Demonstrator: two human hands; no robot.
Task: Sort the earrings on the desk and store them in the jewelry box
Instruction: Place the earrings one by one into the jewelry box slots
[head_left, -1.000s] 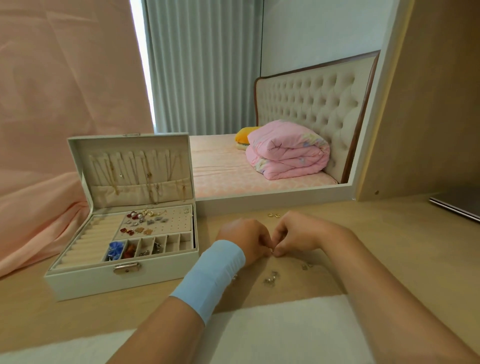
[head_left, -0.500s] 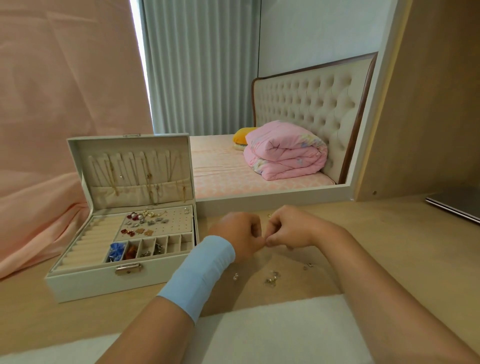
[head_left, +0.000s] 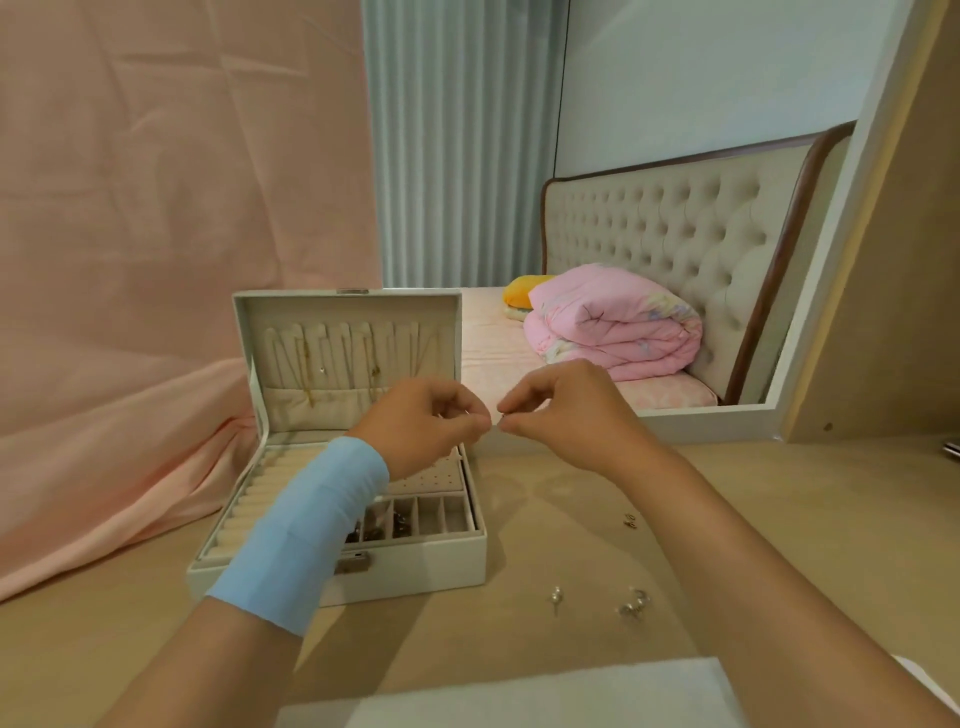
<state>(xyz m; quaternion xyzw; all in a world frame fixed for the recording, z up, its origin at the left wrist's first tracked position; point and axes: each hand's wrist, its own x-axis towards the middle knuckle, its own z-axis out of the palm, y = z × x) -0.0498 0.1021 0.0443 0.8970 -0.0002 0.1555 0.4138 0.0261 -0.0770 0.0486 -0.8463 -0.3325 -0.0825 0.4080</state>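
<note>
The white jewelry box (head_left: 415, 569) stands open on the desk at the left, its lid upright with chains hanging inside. My left hand (head_left: 423, 428), with a blue band on the wrist, hovers above the box's earring panel and hides much of it. My right hand (head_left: 563, 415) is raised just right of it. Both hands pinch a tiny earring (head_left: 496, 422) between their fingertips, which almost touch. Loose earrings lie on the desk: a silver one (head_left: 557, 597), a small silver cluster (head_left: 634, 605) and a tiny pair (head_left: 630, 519).
A pink cloth (head_left: 130, 312) drapes behind and left of the box. A white mat (head_left: 519, 696) lies at the desk's near edge. A mirror (head_left: 649, 234) behind the desk shows a bed with a pink quilt. A wooden panel (head_left: 893, 312) rises at the right.
Both hands have lifted off the desk, still pinched together, and moved up and left toward the box. The view has swung so the box sits nearer the centre.
</note>
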